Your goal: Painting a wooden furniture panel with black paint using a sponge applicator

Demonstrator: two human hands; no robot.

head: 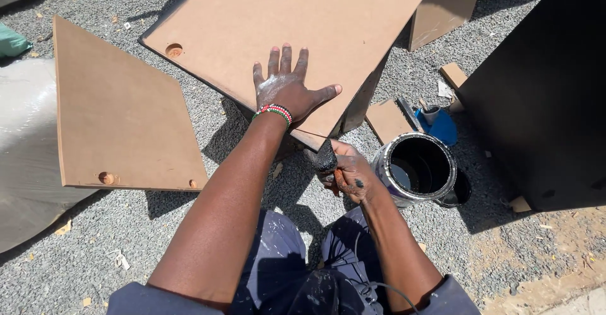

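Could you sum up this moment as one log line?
left hand: flat on board | right hand: grips black roller at board edge | paint can: open, beside right hand | ground: gravel

Gravel ground (95, 258) bearing boards (120, 113), paint can (413, 166)
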